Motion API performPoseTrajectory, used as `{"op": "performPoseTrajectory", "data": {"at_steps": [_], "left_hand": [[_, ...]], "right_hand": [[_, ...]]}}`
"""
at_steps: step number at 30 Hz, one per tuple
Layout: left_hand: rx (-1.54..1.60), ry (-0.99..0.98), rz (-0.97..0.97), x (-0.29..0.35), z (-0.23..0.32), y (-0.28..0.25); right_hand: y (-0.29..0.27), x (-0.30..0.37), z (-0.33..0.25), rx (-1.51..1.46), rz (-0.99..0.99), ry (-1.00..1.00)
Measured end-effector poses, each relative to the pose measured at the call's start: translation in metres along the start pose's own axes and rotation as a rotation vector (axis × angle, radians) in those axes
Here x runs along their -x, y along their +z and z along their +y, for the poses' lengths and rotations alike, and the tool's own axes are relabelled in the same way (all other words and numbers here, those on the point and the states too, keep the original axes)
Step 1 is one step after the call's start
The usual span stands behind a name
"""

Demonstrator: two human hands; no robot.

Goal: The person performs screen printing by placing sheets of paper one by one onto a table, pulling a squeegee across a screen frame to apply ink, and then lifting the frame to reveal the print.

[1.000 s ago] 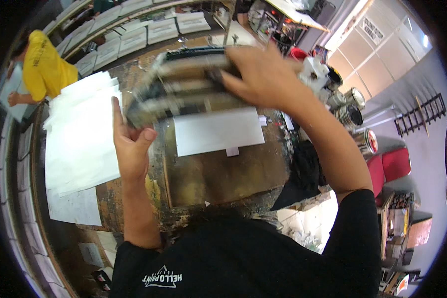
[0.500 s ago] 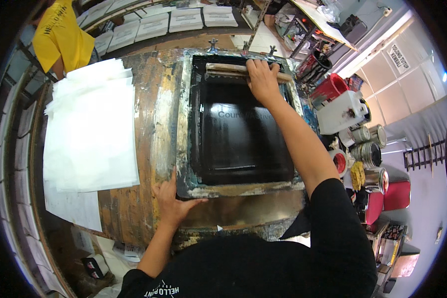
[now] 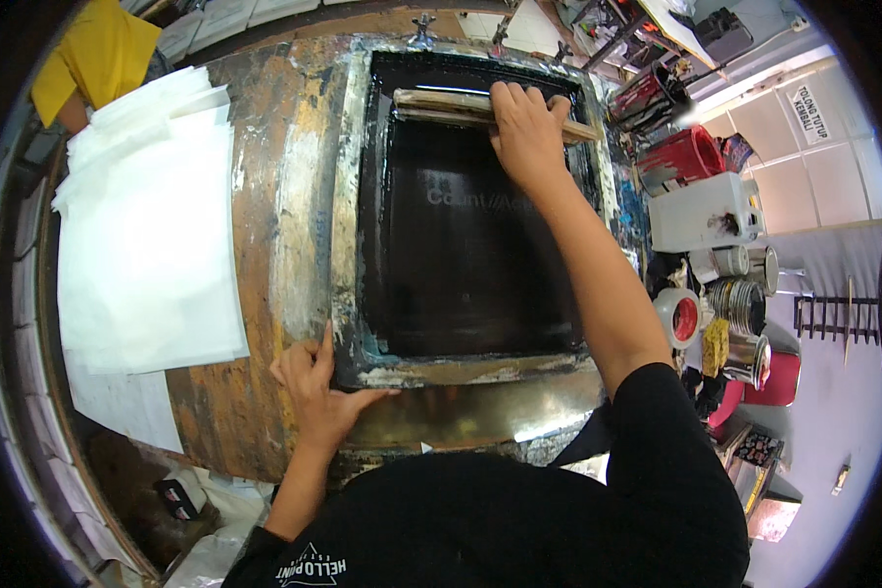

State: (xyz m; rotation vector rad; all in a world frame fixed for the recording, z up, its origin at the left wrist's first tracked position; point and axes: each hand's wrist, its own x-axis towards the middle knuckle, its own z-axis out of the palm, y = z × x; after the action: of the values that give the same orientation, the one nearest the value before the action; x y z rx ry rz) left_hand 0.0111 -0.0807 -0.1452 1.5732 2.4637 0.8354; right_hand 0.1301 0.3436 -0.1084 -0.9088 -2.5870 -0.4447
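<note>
A screen-printing frame (image 3: pixel 353 186) with black inked mesh lies flat on a stained wooden table (image 3: pixel 255 147). My right hand (image 3: pixel 526 127) grips a wooden squeegee (image 3: pixel 441 102) that lies across the far end of the mesh. My left hand (image 3: pixel 318 387) presses flat on the near left corner of the frame, fingers spread along its edge.
A stack of white sheets (image 3: pixel 147 225) lies left of the frame. A person in a yellow top (image 3: pixel 93 54) stands at the far left. To the right are a red bucket (image 3: pixel 691 152), a white box (image 3: pixel 701 211) and several tins (image 3: pixel 740 304).
One second ago both hands held the frame raised over a white sheet. It now lies flat on the table, and my right hand has settled on the squeegee at the far end.
</note>
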Motion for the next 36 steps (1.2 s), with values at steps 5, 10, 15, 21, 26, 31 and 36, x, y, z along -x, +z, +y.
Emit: {"op": "performPoseTrajectory", "data": {"at_steps": [5,10,15,21,26,31,36], "left_hand": [[-0.007,0.032,0.035,0.001,-0.002,0.004],[-0.03,0.048,0.067,0.001,0.002,0.003],[0.005,0.025,0.099,0.003,0.006,0.0],[-0.016,-0.069,0.029,0.004,0.012,-0.006],[0.648,-0.096,0.079,-0.007,0.042,-0.026],[0.883,0.016,0.275,-0.044,0.07,-0.056],[1.206,0.217,0.659,-0.139,0.045,-0.033]], "right_hand": [[-0.023,0.036,-0.022,0.03,-0.064,0.048],[-0.068,0.121,-0.056,-0.02,-0.1,0.034],[-0.133,0.203,-0.099,-0.079,-0.129,0.039],[-0.165,0.189,-0.093,-0.095,-0.319,0.012],[-0.197,0.191,-0.088,-0.206,-0.191,-0.008],[-0.249,0.151,-0.082,-0.093,0.208,0.021],[-0.286,0.073,-0.042,-0.067,0.351,-0.056]]}}
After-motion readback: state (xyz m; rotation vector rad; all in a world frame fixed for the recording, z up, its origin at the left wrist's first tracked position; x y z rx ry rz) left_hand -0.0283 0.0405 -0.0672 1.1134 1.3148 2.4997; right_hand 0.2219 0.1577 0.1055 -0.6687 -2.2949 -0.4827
